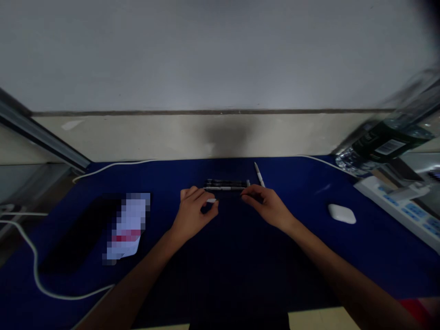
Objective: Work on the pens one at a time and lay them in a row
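My left hand (194, 210) is closed, with a small white piece (211, 200) between its thumb and fingers; the piece's kind is too small to tell. The fingers of my right hand (264, 204) are bent into a pinch, and what lies between their tips is not clear. A pen with a grey and white barrel (225, 188) lies crosswise just beyond both hands, its ends near my fingers. Behind it several dark pens (227, 182) rest side by side. One white pen (259, 174) lies at a slant beyond my right hand.
On the left of the blue tabletop (299, 266) lies a phone (130, 224) with a blurred, lit screen. A white earbud case (342, 214) sits at right, near a power strip (405, 211) and a plastic bottle (385, 142). White cable (34, 261) loops at left; a wall (154, 133) stands behind.
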`<state>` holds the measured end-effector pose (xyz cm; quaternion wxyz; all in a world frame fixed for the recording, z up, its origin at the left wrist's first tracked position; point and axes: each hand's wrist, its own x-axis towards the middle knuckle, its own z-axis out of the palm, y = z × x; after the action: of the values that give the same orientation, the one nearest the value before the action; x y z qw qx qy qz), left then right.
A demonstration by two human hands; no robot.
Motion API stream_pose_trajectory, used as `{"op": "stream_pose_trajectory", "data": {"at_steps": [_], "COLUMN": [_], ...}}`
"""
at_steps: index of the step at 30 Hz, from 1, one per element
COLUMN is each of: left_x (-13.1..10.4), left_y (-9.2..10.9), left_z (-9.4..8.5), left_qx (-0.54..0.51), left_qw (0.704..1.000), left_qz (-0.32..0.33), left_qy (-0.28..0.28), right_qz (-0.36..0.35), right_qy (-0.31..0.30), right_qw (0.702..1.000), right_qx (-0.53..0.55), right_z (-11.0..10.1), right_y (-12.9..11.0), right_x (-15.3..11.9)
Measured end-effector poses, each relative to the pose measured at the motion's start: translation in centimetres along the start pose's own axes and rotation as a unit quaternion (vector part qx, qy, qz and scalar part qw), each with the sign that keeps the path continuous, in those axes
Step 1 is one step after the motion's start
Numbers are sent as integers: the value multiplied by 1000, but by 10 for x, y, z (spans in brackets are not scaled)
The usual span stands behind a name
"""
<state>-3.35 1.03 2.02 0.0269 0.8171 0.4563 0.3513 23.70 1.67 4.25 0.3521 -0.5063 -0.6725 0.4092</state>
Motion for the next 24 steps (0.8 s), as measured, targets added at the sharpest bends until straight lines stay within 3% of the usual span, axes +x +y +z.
{"op": "stream_pose_trajectory", "data": {"at_steps": [7,24], "left_x": [-1,0], "left_y": [0,2], "left_z": [-2,-3], "left_qx": [-1,-1], "left_qw": [999,1000], "left_qz": [-22,31], "left_qy": [-35,6], "right_qz": [28,17], "right_qy": [-33,-27], "right_qw": [999,999], "right_qx": [-9,21], "right_z": [-1,-2], "right_y": [-2,0], "right_x": [-2,0]}}
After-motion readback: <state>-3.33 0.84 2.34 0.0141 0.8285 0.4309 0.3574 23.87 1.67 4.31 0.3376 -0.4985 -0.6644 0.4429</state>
